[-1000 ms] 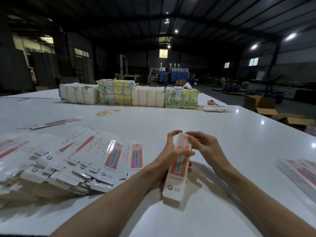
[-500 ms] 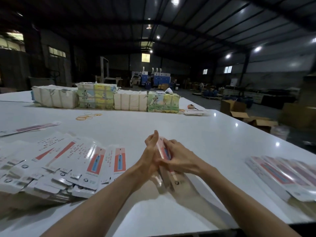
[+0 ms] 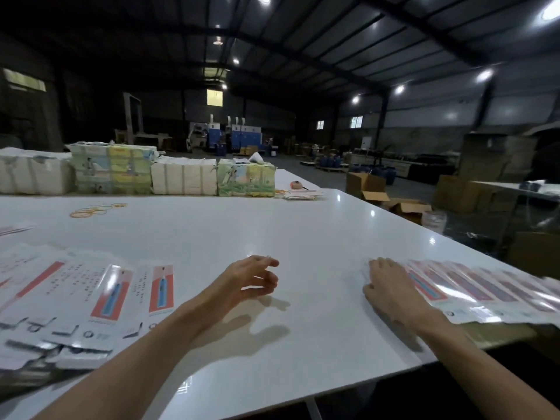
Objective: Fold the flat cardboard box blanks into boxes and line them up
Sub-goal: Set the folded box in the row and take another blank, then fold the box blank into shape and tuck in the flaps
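Fingers (image 3: 268, 262) of left hand (image 3: 247, 278) hang loose and empty; right hand (image 3: 391, 287) lies flat on boxes (image 3: 472, 291).

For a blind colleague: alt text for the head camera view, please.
A person's right hand rests flat at the end of a row of folded boxes on the white table; the left hand hovers empty near fanned flat blanks.
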The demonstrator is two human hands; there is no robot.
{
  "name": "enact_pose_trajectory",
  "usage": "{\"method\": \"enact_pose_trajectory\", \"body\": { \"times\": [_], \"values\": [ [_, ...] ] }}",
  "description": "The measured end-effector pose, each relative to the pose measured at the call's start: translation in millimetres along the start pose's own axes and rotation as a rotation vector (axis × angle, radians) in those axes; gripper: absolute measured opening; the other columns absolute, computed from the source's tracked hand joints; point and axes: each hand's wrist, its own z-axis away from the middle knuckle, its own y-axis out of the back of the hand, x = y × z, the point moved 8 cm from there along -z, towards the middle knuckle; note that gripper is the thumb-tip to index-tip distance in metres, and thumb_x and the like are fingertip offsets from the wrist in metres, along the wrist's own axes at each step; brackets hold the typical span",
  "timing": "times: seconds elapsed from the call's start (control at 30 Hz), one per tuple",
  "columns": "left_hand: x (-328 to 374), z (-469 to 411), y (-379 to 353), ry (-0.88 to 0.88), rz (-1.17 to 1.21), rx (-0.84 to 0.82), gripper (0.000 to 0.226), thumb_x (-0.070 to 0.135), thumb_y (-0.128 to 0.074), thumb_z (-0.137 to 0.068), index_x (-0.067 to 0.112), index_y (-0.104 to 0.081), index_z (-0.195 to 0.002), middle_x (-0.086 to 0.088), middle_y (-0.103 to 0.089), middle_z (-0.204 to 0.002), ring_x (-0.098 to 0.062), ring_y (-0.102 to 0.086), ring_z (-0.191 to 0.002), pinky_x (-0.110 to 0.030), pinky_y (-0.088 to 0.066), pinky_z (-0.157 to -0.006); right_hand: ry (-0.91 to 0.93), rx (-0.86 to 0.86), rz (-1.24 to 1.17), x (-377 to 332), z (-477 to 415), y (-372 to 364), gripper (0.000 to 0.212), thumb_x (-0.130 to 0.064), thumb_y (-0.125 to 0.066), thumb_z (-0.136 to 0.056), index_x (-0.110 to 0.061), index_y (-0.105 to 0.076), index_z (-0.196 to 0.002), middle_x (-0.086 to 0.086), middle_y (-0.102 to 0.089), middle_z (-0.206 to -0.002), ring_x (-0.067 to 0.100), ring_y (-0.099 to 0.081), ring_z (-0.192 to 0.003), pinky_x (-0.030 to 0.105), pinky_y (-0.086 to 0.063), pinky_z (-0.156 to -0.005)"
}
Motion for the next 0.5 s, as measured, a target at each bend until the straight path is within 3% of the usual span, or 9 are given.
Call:
{"method": "enact_pose_trajectory", "body": {
  "times": [0.07,0.3,0.5],
  "values": [
    [0,1,-2,-0.018,-0.028,-0.024,0.044,0.052,-0.073,-0.093,0.019,-0.075,-0.122,-0.014,-0.073,-0.112,-0.028,-0.071,-0.108,-0.031,-0.058,-0.093,-0.026,0.017,0.098,21,0,2,0.047,-0.026,-0.049,-0.106,-0.016,-0.039,-0.151,0.002,-0.048,-0.151,0.021,-0.049,-0.137,0.037,-0.032,-0.122],
    [6,6,-10,-0.041,-0.059,-0.063,0.039,0.039,-0.072,-0.095,0.012,-0.074,-0.123,-0.012,-0.072,-0.107,-0.024,-0.070,-0.105,-0.031,-0.057,-0.094,-0.085,-0.033,0.234,63,-7,15,0.046,-0.017,-0.051,-0.103,-0.017,-0.047,-0.149,0.003,-0.054,-0.148,0.021,-0.053,-0.133,0.036,-0.042,-0.115],
    [9,8,-11,-0.041,-0.125,-0.054,0.034,0.029,-0.069,-0.096,0.008,-0.073,-0.122,-0.011,-0.072,-0.101,-0.022,-0.069,-0.099,-0.033,-0.057,-0.094,0.124,0.070,0.078,-36,-43,20,0.045,-0.021,-0.062,-0.101,-0.018,-0.050,-0.144,0.003,-0.055,-0.142,0.020,-0.057,-0.119,0.036,-0.052,-0.099]
  ]
}}
